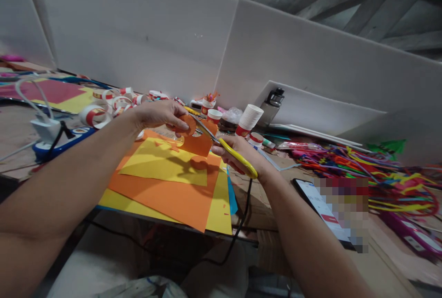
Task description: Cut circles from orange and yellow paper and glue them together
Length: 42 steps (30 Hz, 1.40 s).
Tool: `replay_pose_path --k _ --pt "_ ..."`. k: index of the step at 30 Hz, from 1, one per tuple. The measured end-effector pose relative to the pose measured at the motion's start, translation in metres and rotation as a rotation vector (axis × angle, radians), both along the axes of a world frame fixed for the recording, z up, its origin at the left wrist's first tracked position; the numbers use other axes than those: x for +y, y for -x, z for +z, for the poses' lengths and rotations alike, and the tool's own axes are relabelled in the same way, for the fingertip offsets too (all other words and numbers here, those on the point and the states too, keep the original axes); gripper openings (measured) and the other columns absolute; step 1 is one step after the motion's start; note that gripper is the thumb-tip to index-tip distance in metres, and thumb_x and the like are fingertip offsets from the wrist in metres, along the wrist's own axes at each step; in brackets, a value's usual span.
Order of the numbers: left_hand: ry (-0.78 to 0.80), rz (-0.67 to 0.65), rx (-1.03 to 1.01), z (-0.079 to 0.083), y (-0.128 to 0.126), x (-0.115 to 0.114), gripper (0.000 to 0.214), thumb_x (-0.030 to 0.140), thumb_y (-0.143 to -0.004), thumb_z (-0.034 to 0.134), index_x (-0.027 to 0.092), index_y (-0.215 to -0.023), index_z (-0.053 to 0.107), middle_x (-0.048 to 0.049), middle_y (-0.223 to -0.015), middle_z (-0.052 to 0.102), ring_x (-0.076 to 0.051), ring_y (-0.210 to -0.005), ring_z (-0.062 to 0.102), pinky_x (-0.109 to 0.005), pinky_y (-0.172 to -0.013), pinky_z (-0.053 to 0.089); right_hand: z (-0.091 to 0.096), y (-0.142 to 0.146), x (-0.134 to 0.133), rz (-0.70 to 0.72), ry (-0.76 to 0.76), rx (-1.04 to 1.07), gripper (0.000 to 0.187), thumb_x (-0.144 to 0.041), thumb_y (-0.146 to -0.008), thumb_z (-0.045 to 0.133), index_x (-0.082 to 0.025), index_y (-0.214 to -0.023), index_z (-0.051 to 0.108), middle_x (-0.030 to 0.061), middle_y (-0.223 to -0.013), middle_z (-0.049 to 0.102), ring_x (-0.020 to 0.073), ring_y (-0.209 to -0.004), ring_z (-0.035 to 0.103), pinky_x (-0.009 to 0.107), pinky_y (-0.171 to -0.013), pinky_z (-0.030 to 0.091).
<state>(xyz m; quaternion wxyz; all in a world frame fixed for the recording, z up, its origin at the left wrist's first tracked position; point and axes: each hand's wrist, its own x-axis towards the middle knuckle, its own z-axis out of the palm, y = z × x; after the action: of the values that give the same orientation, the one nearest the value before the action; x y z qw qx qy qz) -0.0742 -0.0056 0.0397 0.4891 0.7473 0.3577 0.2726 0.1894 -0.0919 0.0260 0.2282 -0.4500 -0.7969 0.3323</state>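
Observation:
My left hand (160,116) pinches a round orange paper piece (186,125) between thumb and fingers. In my right hand (231,150) are yellow-handled scissors (238,156), their blades pointing up and left toward the edge of the orange piece. Just behind and below the blades is another orange sheet (196,145) with a curved cut edge; whether it still joins the round piece I cannot tell. Beneath both hands lie a yellow sheet (162,164) and a larger orange sheet (165,194), with small orange scraps on top.
Paper cup rings (96,114) and a blue power strip (62,143) are at the left. Stacked paper cups (250,118) and a bottle (272,107) stand at the back. Colourful pipe cleaners (359,169) and a phone (321,210) lie right. A black cable (247,206) hangs over the front edge.

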Motion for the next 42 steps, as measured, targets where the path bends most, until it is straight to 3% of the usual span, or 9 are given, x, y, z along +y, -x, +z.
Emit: replay_pose_path --k 5,16,20,25,31,36,42 --pt "0.000 -0.040 -0.017 0.000 0.000 0.001 0.012 0.018 -0.061 0.082 0.016 -0.058 0.071 -0.0052 -0.058 0.064 -0.016 -0.058 0.059 -0.027 -0.059 0.045 0.003 -0.001 -0.004 0.016 0.058 0.010 0.047 -0.064 -0.088 0.058 -0.019 -0.079 0.045 -0.0060 -0.062 0.045 0.0048 -0.047 0.039 0.018 -0.044 0.032" --pt "0.069 0.117 -0.153 -0.004 -0.001 0.005 0.018 0.002 -0.056 0.079 0.019 -0.059 0.072 -0.0049 -0.056 0.064 -0.018 -0.053 0.061 -0.025 -0.051 0.042 0.002 0.000 -0.002 0.006 0.103 0.029 0.042 -0.057 -0.089 0.060 -0.020 -0.078 0.046 -0.0069 -0.057 0.047 0.0043 -0.041 0.041 0.017 -0.039 0.032" --pt "0.137 0.008 -0.210 -0.007 0.002 0.008 0.021 -0.001 -0.055 0.078 0.019 -0.058 0.071 -0.0044 -0.055 0.063 -0.017 -0.052 0.060 -0.024 -0.049 0.040 0.000 0.000 -0.001 -0.014 0.112 0.033 0.042 -0.057 -0.088 0.062 -0.020 -0.077 0.046 -0.0065 -0.055 0.048 0.0047 -0.039 0.040 0.017 -0.036 0.030" --pt "0.122 0.150 -0.297 -0.010 0.004 0.012 0.021 -0.003 -0.059 0.075 0.018 -0.058 0.069 -0.0035 -0.053 0.059 -0.019 -0.054 0.062 -0.025 -0.052 0.042 -0.001 0.002 -0.001 -0.026 0.102 0.045 0.044 -0.058 -0.087 0.064 -0.020 -0.075 0.046 -0.0064 -0.053 0.047 0.0044 -0.039 0.039 0.016 -0.037 0.029" --pt "0.025 0.165 -0.147 -0.004 0.000 0.004 0.019 0.002 -0.058 0.077 0.017 -0.053 0.066 -0.0020 -0.053 0.057 -0.017 -0.052 0.057 -0.026 -0.054 0.040 0.002 0.003 -0.004 -0.047 0.147 0.040 0.045 -0.060 -0.084 0.066 -0.021 -0.077 0.046 -0.0073 -0.054 0.044 0.0047 -0.037 0.035 0.018 -0.033 0.025" --pt "0.008 0.028 0.032 0.003 -0.002 -0.003 0.019 0.013 -0.058 0.080 0.017 -0.049 0.064 -0.0033 -0.053 0.058 -0.015 -0.052 0.054 -0.026 -0.056 0.039 0.002 0.001 -0.001 -0.037 0.153 0.048 0.042 -0.057 -0.082 0.069 -0.020 -0.076 0.048 -0.0079 -0.055 0.037 0.0051 -0.043 0.033 0.018 -0.038 0.023" --pt "-0.028 -0.042 0.105 0.003 0.004 0.000 0.016 0.023 -0.063 0.079 0.015 -0.054 0.068 -0.0047 -0.058 0.063 -0.013 -0.056 0.054 -0.025 -0.056 0.037 0.002 0.002 0.000 -0.061 0.087 -0.014 0.044 -0.058 -0.081 0.068 -0.020 -0.073 0.048 -0.0074 -0.055 0.037 0.0049 -0.044 0.031 0.019 -0.041 0.022"
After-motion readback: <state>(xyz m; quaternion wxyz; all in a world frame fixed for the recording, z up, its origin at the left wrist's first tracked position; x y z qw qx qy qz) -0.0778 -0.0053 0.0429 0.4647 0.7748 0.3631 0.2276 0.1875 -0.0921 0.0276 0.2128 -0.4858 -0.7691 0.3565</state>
